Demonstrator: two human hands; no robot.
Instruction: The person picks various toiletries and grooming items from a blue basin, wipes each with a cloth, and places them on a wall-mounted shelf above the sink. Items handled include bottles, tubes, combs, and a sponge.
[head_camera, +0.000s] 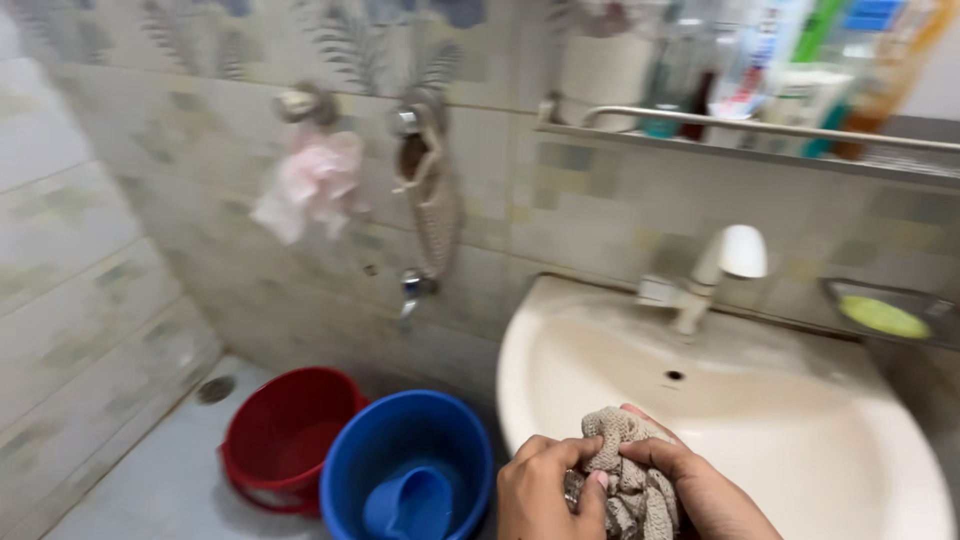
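Nearest: two hands, left hand (540, 490) and right hand (690, 490), fingers curled tight on one beige knitted cloth (625, 475), bunched between them over the front rim of the sink (800, 400). Sink: one, cream ceramic, rounded basin, one white tap (720, 265). Floor left: two round plastic buckets, red bucket (285, 435) and blue bucket (400, 445), touching; one blue scoop (410, 505) inside the blue one. Wall: tiled, one pink mesh puff (315, 180), one beige knit pouch (432, 195). One soap dish (890, 312), green bar.
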